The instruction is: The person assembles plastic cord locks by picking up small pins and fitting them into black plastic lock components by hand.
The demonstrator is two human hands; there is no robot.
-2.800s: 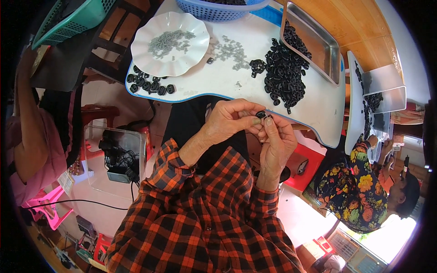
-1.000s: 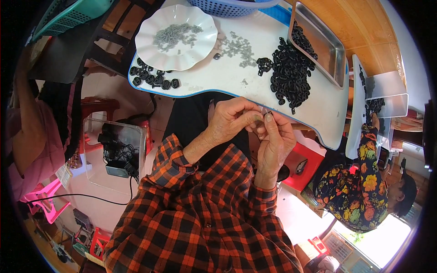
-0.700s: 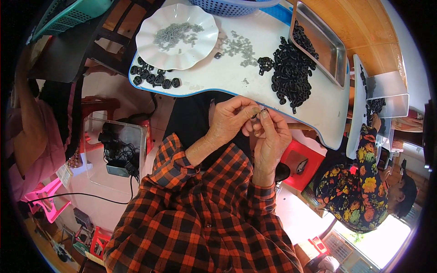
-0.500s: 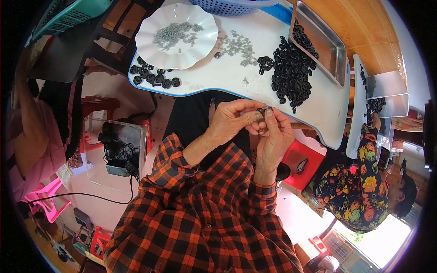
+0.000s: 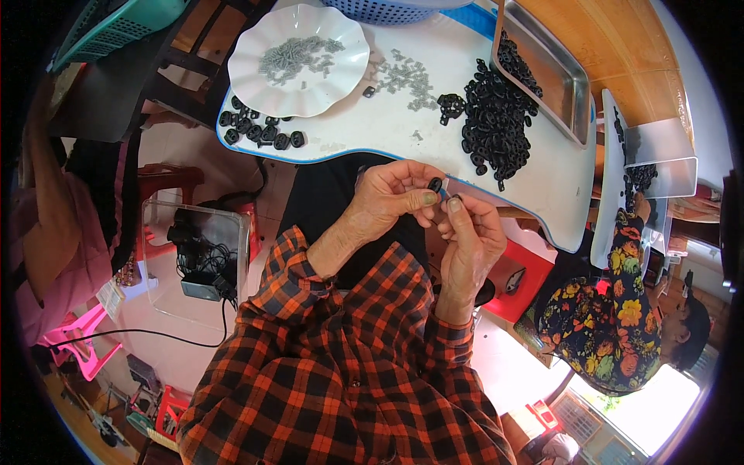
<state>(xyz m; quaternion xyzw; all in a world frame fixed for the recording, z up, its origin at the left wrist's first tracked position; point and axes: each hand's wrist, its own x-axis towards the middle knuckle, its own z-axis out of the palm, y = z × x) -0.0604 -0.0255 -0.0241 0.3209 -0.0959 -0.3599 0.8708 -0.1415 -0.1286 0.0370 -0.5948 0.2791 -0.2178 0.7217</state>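
My left hand (image 5: 387, 200) pinches a small black oval part (image 5: 435, 184) between thumb and fingertips, in front of the table's near edge. Close beside it, my right hand (image 5: 471, 236) has thumb and fingers pressed together; what it grips is too small to make out. On the white table (image 5: 349, 138) lies a large heap of black oval parts (image 5: 496, 124), with a smaller cluster (image 5: 451, 108) at its left. Small grey pieces (image 5: 407, 79) are scattered left of the heap. More grey pieces (image 5: 294, 59) lie on a white scalloped plate (image 5: 242, 74).
Several chunkier black parts (image 5: 267, 133) sit by the table's left edge. A metal tray (image 5: 570, 85) stands at the back right, a blue basket (image 5: 384, 11) at the back. At right, a person in a floral sleeve (image 5: 626, 256) reaches toward a clear bin (image 5: 670, 174).
My hands have drawn slightly apart, and the black part now shows at my left fingertips. My right hand has shifted a little down and to the right.
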